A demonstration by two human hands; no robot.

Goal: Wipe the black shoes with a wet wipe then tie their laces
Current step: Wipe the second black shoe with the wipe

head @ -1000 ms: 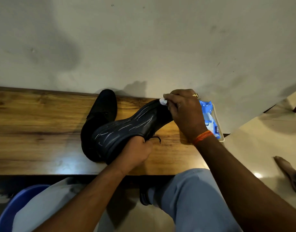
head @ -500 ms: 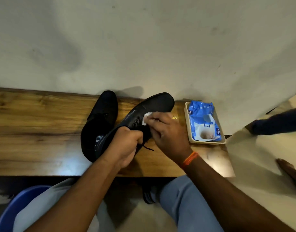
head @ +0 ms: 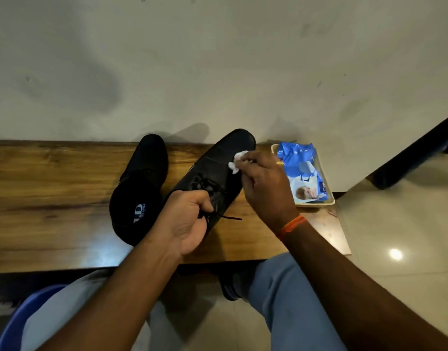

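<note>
My left hand (head: 186,221) grips the heel end of a black lace-up shoe (head: 221,158), held tilted above the wooden bench with its toe pointing toward the wall. Loose laces (head: 228,217) hang from it beside my fingers. My right hand (head: 264,188) presses a crumpled white wet wipe (head: 237,162) against the shoe's upper near the toe. The second black shoe (head: 139,188) lies on the bench to the left, its opening and printed insole facing me.
A blue pack of wet wipes (head: 302,171) lies in a small cream tray (head: 329,200) at the bench's right end. The wooden bench (head: 48,196) runs along a pale wall. Tiled floor lies to the right; my knees sit below.
The shoe was turned from sole-up to upper-side-up. My right hand with the wipe slid from the laces up toward the toe.
</note>
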